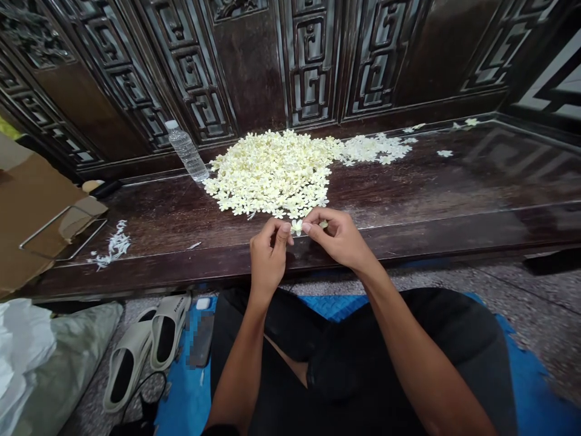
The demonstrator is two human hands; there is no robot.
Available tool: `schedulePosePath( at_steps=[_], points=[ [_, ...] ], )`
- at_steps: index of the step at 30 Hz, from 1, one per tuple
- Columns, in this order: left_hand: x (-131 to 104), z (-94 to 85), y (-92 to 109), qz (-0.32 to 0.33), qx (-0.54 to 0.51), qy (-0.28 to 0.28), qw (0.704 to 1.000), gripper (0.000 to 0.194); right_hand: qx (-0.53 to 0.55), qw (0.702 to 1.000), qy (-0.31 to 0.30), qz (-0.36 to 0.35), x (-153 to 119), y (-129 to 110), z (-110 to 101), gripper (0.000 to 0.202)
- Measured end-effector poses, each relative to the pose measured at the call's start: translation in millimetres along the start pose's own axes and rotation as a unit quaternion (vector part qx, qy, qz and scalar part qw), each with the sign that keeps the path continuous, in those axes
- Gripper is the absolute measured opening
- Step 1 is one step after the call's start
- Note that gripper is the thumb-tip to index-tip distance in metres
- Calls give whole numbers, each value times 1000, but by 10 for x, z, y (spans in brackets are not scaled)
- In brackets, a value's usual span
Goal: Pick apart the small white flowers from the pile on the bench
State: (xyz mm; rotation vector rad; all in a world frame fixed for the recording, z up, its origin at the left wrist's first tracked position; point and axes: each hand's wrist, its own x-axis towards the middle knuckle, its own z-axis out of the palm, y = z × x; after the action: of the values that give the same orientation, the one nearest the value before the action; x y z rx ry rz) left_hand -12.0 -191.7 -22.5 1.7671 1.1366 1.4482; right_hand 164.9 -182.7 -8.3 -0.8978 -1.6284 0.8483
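Note:
A small white-and-yellow flower [296,227] is held up between my two hands, just above the front edge of the dark wooden ledge [408,200]. My left hand [269,251] pinches at its left side with thumb and forefinger. From the other side, my right hand [339,239] grips its petals between thumb and forefinger. Another pale petal or flower [324,224] shows within the curled fingers of my right hand. Just beyond the hands spreads a big heap of similar flowers [272,169], with a thinner, whiter patch of flowers [374,148] to its right.
A clear plastic bottle [187,151] leans beside the heap. Thin white pieces [117,243] lie on the left near a cardboard box [36,206]. Carved wooden panels [254,66] stand behind. Slippers [167,330] and a phone [202,339] are on the floor and blue mat.

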Motion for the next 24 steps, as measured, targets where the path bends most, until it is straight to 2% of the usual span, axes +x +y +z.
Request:
schedulePosePath(
  at_steps=[4,7,14,19,24],
  points=[
    [14,8,-45,-18,-24,6,1000,32,-2,999,31,-7,-3,-8,12,29],
    [25,-4,-68,-45,-64,12,997,33,3,999,43,-11,-3,7,22,26],
    [55,-41,-56,-57,-96,-36,993,32,9,996,88,-8,15,21,32,26],
    [67,-46,-74,-59,-115,-41,991,28,19,997,79,7,13,34,28,26],
    [60,-68,-60,-54,-153,-61,985,28,62,997,45,28,8,39,17,29]
  ],
)
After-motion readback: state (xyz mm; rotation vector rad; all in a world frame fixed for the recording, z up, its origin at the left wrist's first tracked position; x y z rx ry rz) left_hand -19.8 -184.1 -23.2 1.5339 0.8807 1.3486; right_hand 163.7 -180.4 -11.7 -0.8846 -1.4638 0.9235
